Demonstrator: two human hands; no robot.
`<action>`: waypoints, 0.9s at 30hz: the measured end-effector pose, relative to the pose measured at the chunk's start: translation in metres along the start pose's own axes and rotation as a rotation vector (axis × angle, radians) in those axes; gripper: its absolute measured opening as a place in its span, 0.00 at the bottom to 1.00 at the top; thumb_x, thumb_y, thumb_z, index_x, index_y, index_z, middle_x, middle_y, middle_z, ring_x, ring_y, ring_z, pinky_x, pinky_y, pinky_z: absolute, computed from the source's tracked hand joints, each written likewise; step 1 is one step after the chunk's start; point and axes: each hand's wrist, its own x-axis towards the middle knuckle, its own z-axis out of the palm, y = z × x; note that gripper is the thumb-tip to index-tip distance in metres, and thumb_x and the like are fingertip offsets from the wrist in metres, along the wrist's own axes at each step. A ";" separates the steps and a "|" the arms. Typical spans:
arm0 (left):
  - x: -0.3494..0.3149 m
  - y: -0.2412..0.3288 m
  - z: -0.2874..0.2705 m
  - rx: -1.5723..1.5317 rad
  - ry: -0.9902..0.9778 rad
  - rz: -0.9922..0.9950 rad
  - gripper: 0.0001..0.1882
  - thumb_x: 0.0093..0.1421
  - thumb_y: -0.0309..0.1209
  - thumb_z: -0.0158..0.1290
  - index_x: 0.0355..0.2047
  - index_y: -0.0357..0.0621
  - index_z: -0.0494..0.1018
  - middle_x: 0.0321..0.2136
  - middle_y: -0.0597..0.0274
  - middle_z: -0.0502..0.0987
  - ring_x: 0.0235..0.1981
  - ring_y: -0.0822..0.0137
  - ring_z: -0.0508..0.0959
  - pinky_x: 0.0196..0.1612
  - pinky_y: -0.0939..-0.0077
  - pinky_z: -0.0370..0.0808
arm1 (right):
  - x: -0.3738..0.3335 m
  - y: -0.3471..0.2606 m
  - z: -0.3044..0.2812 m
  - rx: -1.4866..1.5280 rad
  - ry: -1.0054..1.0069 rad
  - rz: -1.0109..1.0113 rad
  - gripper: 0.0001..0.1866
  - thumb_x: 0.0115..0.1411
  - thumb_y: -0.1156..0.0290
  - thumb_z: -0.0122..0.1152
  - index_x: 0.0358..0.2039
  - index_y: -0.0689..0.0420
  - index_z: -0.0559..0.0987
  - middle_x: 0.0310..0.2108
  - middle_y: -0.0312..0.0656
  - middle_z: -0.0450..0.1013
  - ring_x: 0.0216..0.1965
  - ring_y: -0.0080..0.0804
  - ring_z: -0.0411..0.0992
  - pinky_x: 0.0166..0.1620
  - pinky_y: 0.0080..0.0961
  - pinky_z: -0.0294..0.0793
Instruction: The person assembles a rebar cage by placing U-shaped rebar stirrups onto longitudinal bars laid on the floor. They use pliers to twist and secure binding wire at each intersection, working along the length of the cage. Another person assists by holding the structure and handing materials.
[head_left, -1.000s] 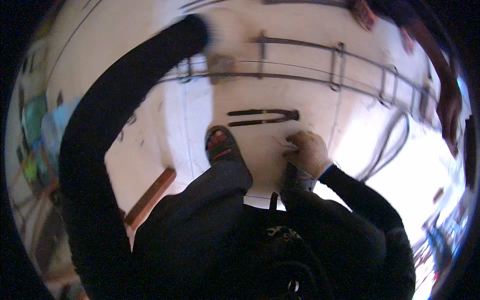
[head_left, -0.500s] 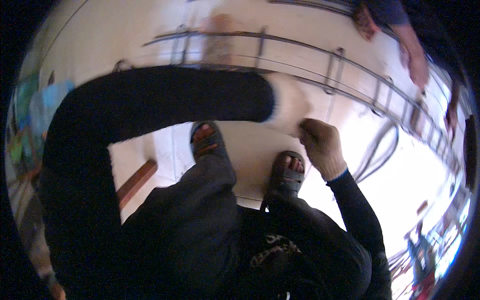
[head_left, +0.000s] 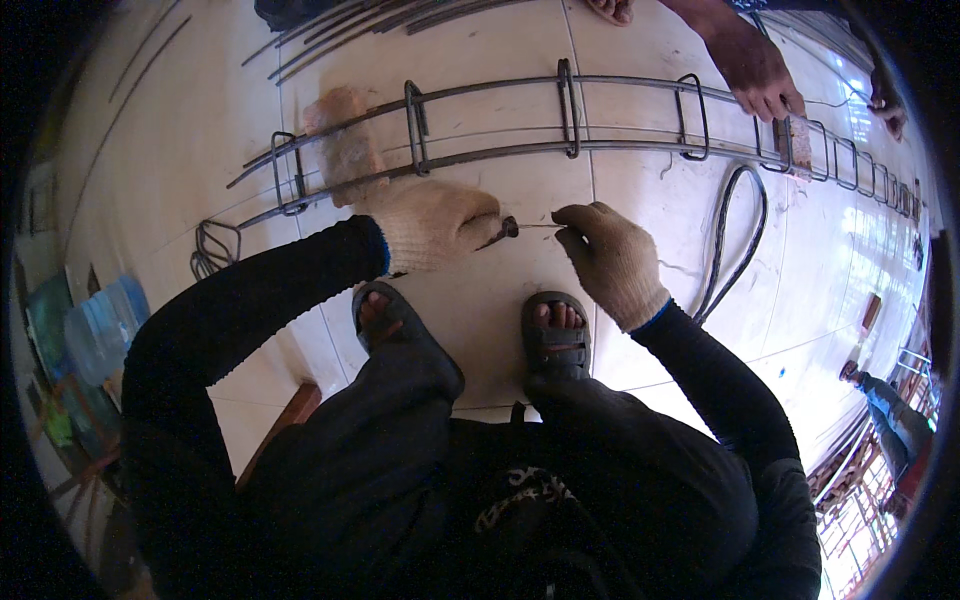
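Both my hands wear cream knit gloves. My left hand (head_left: 430, 225) is closed around a dark hand tool that looks like pincers (head_left: 511, 227), its head pointing right. Between the tool's head and my right hand (head_left: 612, 262) runs a short thin wire (head_left: 538, 226), pinched by my right thumb and fingers. Just beyond my hands lies a long rebar cage (head_left: 573, 120) of straight bars with rectangular stirrups. Its left part rests on a rough block (head_left: 345, 140). My left glove covers most of the tool's handles.
A co-worker's hand (head_left: 755, 75) touches the cage at the upper right, near a brick (head_left: 797, 150). A dark wire loop (head_left: 765, 205) lies right of my hands. Loose rods (head_left: 350, 30) lie at the back, a clear plastic bottle (head_left: 105, 330) at left. Another person (head_left: 895, 420) stands far right.
My left hand has swung back to the left, away from my right hand, uncovering the tool's head and the wire. The co-worker's hand is now on the cage. My view has shifted.
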 end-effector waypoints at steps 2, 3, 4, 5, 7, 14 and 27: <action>-0.002 0.001 0.002 -0.173 -0.013 -0.053 0.18 0.69 0.44 0.52 0.39 0.39 0.78 0.35 0.46 0.78 0.43 0.41 0.79 0.47 0.46 0.75 | -0.002 0.000 -0.002 -0.165 0.010 0.024 0.11 0.66 0.70 0.65 0.48 0.54 0.85 0.41 0.46 0.83 0.39 0.47 0.84 0.40 0.39 0.84; -0.001 0.002 0.002 -0.109 0.068 0.044 0.16 0.69 0.42 0.52 0.38 0.40 0.77 0.35 0.48 0.79 0.43 0.42 0.79 0.47 0.47 0.75 | -0.002 -0.002 -0.002 -0.163 -0.038 -0.024 0.11 0.66 0.69 0.65 0.48 0.54 0.85 0.40 0.47 0.83 0.38 0.46 0.84 0.40 0.39 0.84; -0.001 0.004 0.002 -0.057 0.159 0.140 0.14 0.69 0.40 0.52 0.37 0.42 0.77 0.35 0.49 0.79 0.42 0.43 0.80 0.47 0.47 0.75 | -0.003 -0.006 -0.002 -0.181 -0.069 -0.043 0.10 0.67 0.69 0.65 0.47 0.54 0.85 0.40 0.47 0.83 0.38 0.46 0.84 0.40 0.39 0.84; 0.000 0.005 0.000 0.008 0.202 0.221 0.12 0.69 0.38 0.52 0.36 0.43 0.77 0.35 0.51 0.80 0.41 0.44 0.80 0.48 0.48 0.76 | -0.003 -0.008 -0.004 -0.215 -0.160 -0.010 0.09 0.67 0.69 0.64 0.47 0.53 0.85 0.39 0.47 0.83 0.38 0.46 0.84 0.40 0.38 0.84; 0.003 0.003 -0.006 0.132 0.268 0.355 0.06 0.65 0.34 0.56 0.34 0.45 0.77 0.35 0.53 0.79 0.40 0.47 0.79 0.48 0.50 0.76 | -0.008 -0.012 -0.011 0.002 -0.454 -0.095 0.10 0.71 0.69 0.61 0.48 0.57 0.84 0.39 0.47 0.84 0.38 0.43 0.84 0.42 0.38 0.85; 0.006 -0.006 0.001 0.364 0.272 0.686 0.07 0.53 0.33 0.65 0.29 0.50 0.77 0.35 0.59 0.77 0.42 0.53 0.78 0.51 0.54 0.75 | 0.009 -0.010 -0.011 -0.132 -0.424 -0.018 0.12 0.71 0.72 0.55 0.49 0.60 0.83 0.43 0.50 0.83 0.45 0.45 0.83 0.47 0.37 0.84; -0.004 -0.003 0.015 0.509 0.490 0.285 0.29 0.60 0.45 0.65 0.59 0.49 0.75 0.47 0.58 0.79 0.58 0.52 0.76 0.67 0.52 0.68 | 0.003 0.023 0.006 -0.002 -0.358 -0.294 0.07 0.65 0.74 0.65 0.41 0.62 0.86 0.41 0.46 0.83 0.43 0.43 0.82 0.49 0.34 0.85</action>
